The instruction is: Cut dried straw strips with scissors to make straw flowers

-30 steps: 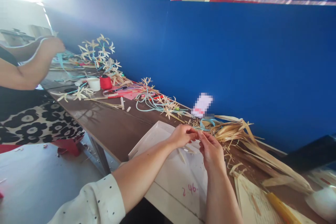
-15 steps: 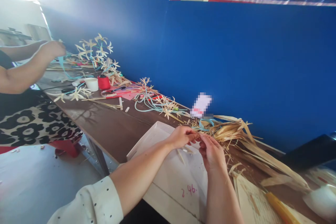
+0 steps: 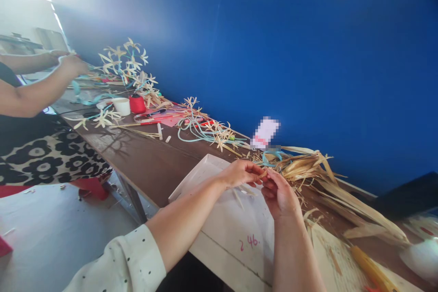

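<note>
My left hand (image 3: 243, 173) and my right hand (image 3: 281, 193) meet fingertip to fingertip above a white tray (image 3: 191, 179). Between them they pinch a small tan piece of dried husk (image 3: 263, 174), mostly hidden by the fingers. Thin pale strips (image 3: 238, 198) lie on the tray just below. Beyond my right hand is a bundle of dried corn husks (image 3: 303, 169), with a loop of light blue ribbon (image 3: 270, 159) beside it.
Husk flowers on pale blue stems (image 3: 195, 130) lie along the blue partition (image 3: 308, 64). A red thread spool (image 3: 137, 104) stands beside a white cup (image 3: 122, 106). Another person's hands (image 3: 70, 61) work at far left. A yellow-handled tool (image 3: 371, 269) lies lower right.
My hands stay together over the tray, their fingers slightly shifted, and the tan piece shows more clearly. The co-worker's hands and blue strip have moved a little lower. The view has tilted slightly.
</note>
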A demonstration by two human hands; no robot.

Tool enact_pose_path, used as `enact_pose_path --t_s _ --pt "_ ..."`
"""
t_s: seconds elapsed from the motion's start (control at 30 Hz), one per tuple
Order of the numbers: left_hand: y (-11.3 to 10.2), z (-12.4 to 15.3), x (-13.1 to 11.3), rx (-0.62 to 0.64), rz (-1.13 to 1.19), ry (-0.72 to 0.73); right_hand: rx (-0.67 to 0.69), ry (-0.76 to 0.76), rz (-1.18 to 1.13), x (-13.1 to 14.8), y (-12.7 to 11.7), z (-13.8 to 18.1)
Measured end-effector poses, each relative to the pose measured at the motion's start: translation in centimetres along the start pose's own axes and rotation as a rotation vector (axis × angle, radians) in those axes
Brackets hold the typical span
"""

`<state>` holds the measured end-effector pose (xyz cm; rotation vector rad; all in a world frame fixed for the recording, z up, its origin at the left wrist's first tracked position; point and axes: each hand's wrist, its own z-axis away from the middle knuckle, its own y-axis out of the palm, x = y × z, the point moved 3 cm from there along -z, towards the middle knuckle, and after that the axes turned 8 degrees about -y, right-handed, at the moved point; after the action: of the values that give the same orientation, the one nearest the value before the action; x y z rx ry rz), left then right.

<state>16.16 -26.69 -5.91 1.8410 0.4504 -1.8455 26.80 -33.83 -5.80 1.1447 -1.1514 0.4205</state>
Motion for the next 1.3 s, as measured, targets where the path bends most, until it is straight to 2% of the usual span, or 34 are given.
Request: enact_pose_path --t_s 0.23,0.43,0.63,0.73,1.03,1.3 --pt "-0.19 0.13 0.04 -0.039 -0.004 -0.032 -0.042 -0.051 0.018 0.1 -0.2 0.05" --pt "-0.04 0.0 0.23 0.004 -0.033 -0.054 -0.117 -0.131 0.036 0.37 -0.09 0.15" --pt "-0.32 -0.04 0.16 -0.165 -0.069 -0.037 -0.147 -0.143 0.097 0.3 0.08 0.29" --pt "-0.2 0.12 -0.24 -0.196 -0.067 -0.043 -0.125 -0.127 0.124 0.17 0.09 0.35" --pt "-0.13 0.12 -0.33 -0.089 -0.037 -0.016 -0.058 -0.081 0.044 0.0 -0.46 -0.06" --pt "-0.19 0.06 -0.15 -0.058 -0.004 -0.016 -0.074 -0.06 -0.005 -0.14 -0.58 -0.07"
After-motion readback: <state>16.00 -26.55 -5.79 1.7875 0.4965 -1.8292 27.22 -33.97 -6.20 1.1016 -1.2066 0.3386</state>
